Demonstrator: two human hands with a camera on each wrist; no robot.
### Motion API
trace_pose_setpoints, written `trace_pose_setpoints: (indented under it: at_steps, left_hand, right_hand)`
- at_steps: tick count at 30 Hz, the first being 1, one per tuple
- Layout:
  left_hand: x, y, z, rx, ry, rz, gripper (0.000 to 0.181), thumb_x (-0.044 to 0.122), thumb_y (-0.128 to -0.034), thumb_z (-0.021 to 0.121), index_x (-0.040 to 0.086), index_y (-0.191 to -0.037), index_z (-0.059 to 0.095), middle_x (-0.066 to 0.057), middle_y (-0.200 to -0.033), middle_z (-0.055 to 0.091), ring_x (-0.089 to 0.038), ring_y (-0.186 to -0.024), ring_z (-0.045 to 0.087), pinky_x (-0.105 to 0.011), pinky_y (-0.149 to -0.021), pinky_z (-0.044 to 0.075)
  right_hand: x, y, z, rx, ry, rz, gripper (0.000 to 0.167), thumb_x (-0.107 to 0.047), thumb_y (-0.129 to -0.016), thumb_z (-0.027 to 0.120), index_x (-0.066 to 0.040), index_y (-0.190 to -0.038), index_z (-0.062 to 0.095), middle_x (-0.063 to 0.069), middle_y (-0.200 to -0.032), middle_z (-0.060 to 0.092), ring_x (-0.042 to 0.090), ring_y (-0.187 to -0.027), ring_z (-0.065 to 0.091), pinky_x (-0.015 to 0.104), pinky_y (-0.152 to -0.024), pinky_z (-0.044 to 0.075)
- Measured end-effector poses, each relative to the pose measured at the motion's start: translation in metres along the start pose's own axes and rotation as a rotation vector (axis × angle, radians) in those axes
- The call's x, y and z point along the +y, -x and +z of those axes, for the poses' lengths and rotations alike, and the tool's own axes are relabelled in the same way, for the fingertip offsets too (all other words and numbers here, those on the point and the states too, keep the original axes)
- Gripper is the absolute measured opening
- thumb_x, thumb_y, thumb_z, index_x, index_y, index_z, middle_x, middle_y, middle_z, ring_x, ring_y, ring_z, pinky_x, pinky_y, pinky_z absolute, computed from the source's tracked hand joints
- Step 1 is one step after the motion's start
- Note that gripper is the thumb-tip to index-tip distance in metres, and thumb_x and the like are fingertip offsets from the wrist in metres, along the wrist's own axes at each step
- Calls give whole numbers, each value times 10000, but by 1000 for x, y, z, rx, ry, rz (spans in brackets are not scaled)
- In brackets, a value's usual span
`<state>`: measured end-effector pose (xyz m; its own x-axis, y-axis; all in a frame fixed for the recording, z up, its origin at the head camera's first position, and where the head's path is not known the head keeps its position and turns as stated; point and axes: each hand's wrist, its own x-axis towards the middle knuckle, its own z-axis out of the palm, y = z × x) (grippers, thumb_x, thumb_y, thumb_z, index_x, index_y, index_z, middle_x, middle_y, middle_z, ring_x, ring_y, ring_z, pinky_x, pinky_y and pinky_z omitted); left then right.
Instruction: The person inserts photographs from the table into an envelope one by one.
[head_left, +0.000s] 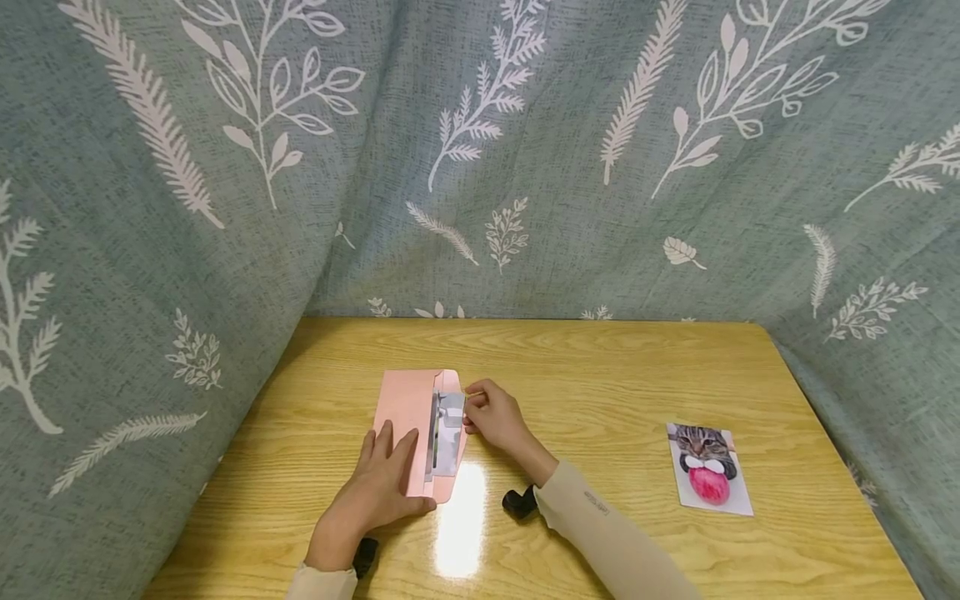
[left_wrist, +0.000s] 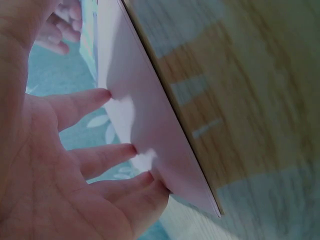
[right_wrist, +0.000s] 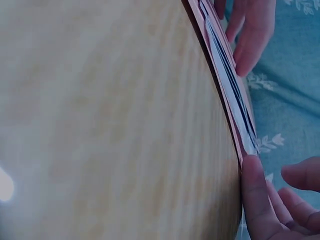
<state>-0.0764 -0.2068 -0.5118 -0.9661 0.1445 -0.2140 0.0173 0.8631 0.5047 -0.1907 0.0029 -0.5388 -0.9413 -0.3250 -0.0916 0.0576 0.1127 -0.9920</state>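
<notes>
A pink envelope [head_left: 405, 408] lies on the table with its flap open to the right. Cards or photos [head_left: 448, 433] stick partly out of its opening, the top one greyish white. My left hand [head_left: 382, 479] rests on the envelope with fingers spread, fingertips on its face in the left wrist view. At the right edge of the cards is my right hand [head_left: 495, 414], its fingers loosely bent. In the right wrist view one digit [right_wrist: 254, 182] touches the end of the card stack, while another stands apart from it.
A photo of a cat with a pink ball [head_left: 705, 468] lies on the right of the wooden table [head_left: 600, 375]. Patterned green-blue cloth [head_left: 555, 250] hangs behind and at both sides. Dark wrist devices [head_left: 519, 503] sit under the forearms.
</notes>
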Motion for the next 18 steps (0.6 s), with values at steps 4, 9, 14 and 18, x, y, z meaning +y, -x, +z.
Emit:
trace_pose_setpoints:
  at_steps: [4,9,14,18]
  left_hand:
    - [0,0,0,-3,-6,-3,1103,555,-696,872,117,-1564,352,-312,-1611,80,-550,-1448,29,-730,-1017,296]
    - [1,-1,-1,-1,-15,2,1099,558,-701,869,112,-1562,351,-321,-1605,92,-559,-1443,41,-729,-1011,307]
    - [2,-1,-1,7,-17,7,1094,543,-696,878,98,-1553,363,-335,-1597,103,-574,-1435,49,-724,-1013,312]
    - [2,-1,-1,13,-12,11,1092,532,-692,885,96,-1550,368,-337,-1596,106,-579,-1433,54,-717,-1014,318]
  right_hand:
    - [-2,13,-3,-40,-27,21,269,30,-988,570,105,-1245,544,240,-1006,633,352,-800,702,395,-705,600]
    - [3,21,-5,-77,-43,67,277,-15,-999,594,48,-1266,556,181,-1028,646,244,-806,709,341,-711,597]
    - [3,28,-6,-115,-92,78,307,30,-990,584,69,-1289,531,211,-1063,650,277,-854,713,350,-741,594]
    - [2,30,-4,-121,-119,87,313,58,-987,570,86,-1295,521,247,-1082,645,319,-891,710,364,-763,591]
